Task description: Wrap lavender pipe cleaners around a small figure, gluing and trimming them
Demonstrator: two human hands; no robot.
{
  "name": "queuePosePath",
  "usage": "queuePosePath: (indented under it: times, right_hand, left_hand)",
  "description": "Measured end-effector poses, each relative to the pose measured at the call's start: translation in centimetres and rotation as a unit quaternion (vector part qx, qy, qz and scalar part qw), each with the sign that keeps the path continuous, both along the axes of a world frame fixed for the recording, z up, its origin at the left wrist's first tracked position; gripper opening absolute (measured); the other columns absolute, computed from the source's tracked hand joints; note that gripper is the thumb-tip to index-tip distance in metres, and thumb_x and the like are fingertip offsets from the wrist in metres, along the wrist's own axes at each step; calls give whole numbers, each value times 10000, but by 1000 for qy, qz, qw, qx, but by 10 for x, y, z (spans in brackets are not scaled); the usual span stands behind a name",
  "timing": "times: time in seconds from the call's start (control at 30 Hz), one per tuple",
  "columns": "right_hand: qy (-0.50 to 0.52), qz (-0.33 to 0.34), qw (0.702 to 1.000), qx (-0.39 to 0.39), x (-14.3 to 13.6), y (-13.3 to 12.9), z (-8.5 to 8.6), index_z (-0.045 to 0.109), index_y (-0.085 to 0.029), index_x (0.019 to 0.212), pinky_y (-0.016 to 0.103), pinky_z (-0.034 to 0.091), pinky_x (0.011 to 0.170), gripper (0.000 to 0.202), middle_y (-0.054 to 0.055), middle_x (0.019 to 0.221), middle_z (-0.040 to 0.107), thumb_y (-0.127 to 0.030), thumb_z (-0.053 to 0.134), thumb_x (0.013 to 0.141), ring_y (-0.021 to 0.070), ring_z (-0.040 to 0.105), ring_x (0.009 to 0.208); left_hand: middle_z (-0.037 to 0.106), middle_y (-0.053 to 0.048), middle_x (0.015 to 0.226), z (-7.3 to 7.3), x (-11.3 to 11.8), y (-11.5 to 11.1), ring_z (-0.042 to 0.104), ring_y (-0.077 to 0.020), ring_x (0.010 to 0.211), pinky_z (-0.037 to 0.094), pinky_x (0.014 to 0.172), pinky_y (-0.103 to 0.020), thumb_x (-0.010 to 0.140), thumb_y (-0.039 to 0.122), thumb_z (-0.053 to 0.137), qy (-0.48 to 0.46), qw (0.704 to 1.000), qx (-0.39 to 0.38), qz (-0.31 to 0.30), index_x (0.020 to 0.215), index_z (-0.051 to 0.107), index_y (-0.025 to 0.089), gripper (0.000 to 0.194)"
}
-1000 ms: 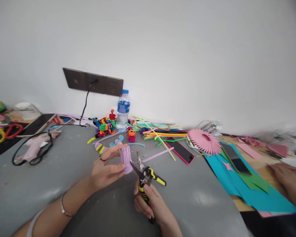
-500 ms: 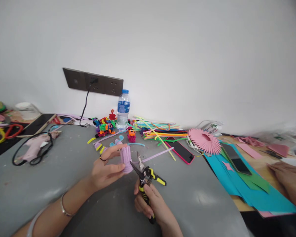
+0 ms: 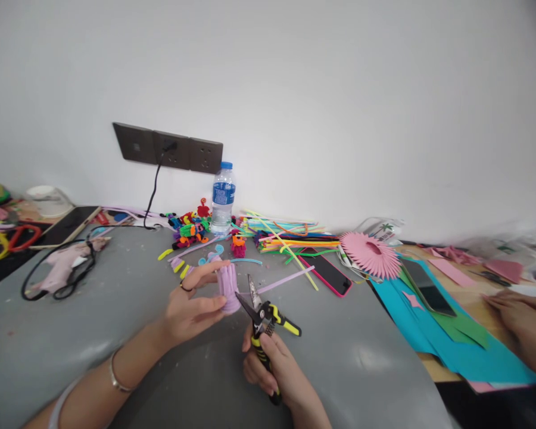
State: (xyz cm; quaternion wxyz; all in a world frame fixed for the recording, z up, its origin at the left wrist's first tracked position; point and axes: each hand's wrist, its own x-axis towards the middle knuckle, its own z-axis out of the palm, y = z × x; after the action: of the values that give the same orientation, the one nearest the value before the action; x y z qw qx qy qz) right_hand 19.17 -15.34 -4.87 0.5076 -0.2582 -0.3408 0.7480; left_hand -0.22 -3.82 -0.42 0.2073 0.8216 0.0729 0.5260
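Note:
Between the thumb and fingers of my left hand (image 3: 194,304) is a bundle of lilac pipe cleaners (image 3: 227,289), coiled at its lower end. A loose lilac strand (image 3: 286,280) stretches from near the bundle toward the right. My right hand (image 3: 274,363) grips black-and-yellow cutting pliers (image 3: 261,313) by one handle. The other handle stands away from my palm, and the blades are apart. Their tips are close to the bundle's right side; whether they touch the strand I cannot tell. Behind my left hand lie small lilac and yellow pipe-cleaner pieces (image 3: 183,268).
A water bottle (image 3: 223,199) stands by the wall, beside colourful pipe-cleaner figures (image 3: 190,229) and loose pipe cleaners (image 3: 295,235). A red-edged phone (image 3: 328,273) lies to the right. A pink glue gun (image 3: 65,265) rests at left. Another person's hands (image 3: 524,322) are at far right.

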Motion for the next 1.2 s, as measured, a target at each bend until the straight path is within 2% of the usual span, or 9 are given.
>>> queuePosePath:
  times: [0.13,0.43,1.0,1.2]
  right_hand:
    - [-10,-6,1000,-10,-1,0,2,579,-173,866,199,276,430,443,-153,334,341,-614,594,899,45,205,277]
    - [-7,-10,1000,-1,0,-1,-2,586,-170,885,198,310,446,421,-155,340,334,-589,568,928,46,204,278]
    - [-4,-8,1000,-5,-1,-1,-1,580,-177,876,196,261,421,427,-153,336,336,-602,576,915,47,198,275]
    - [-23,-15,1000,-13,-2,-1,0,577,-175,857,206,299,444,459,-154,332,341,-633,594,887,46,207,274]
  left_hand:
    - [464,-126,1512,2,1,-1,632,-303,1231,618,909,-454,848,24,637,-3,1000,-9,11,1175,628,302,429]
    - [460,-110,1529,0,2,-2,646,-314,1214,621,902,-478,835,25,654,-3,1000,-25,9,1204,619,345,490]
    - [458,-116,1524,-2,0,0,643,-306,1220,616,918,-460,840,25,649,-4,1000,-25,2,1199,627,324,468]
    - [448,-119,1529,-3,0,0,637,-318,1225,614,919,-468,824,6,654,3,1000,-25,0,1208,622,326,500]
